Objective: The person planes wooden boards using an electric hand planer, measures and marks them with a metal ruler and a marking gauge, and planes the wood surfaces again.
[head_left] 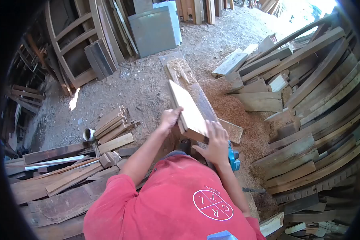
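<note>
A pale wooden board (190,110) is tilted in front of my body, above a long workbench plank (202,98). Its left edge is gripped by my left hand (171,118), with the fingers wrapped round it. My right hand (216,142) is on the near right corner of the same board, thumb below and fingers along its side. Just right of my right wrist, a teal power tool (233,157) is partly hidden. On the far part of the bench lies a small wooden piece (180,72) covered with sawdust.
Curved and straight timber (308,96) is piled along the right side. Sawdust (244,128) covers the ground beside the bench. Wood offcuts (112,128) and a white cup-like container (89,135) lie at the left. Frames (74,40) and a grey panel (153,32) stand further back.
</note>
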Demonstrator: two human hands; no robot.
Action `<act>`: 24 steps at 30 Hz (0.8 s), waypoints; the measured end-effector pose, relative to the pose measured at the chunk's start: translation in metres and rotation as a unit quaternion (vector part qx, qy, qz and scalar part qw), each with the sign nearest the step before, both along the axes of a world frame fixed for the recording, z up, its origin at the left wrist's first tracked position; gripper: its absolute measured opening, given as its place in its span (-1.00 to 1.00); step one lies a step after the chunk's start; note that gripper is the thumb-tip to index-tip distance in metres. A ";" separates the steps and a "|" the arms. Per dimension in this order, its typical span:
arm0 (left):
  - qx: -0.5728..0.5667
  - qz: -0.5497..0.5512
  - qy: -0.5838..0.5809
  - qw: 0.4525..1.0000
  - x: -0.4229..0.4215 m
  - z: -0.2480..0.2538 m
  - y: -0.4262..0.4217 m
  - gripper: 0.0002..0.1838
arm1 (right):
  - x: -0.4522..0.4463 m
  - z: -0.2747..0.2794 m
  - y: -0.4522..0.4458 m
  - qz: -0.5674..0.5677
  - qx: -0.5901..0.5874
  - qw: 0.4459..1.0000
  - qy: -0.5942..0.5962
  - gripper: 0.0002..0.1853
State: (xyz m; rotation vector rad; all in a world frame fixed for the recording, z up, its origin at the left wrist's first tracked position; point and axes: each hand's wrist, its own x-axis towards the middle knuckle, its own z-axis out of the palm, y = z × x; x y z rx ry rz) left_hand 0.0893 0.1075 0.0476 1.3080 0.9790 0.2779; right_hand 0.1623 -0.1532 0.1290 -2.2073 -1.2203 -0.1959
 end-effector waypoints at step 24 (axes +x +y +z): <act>0.010 -0.095 -0.120 0.988 0.044 0.029 -0.002 -0.52 | -0.006 -0.018 0.059 -0.062 0.035 0.989 0.127 -0.58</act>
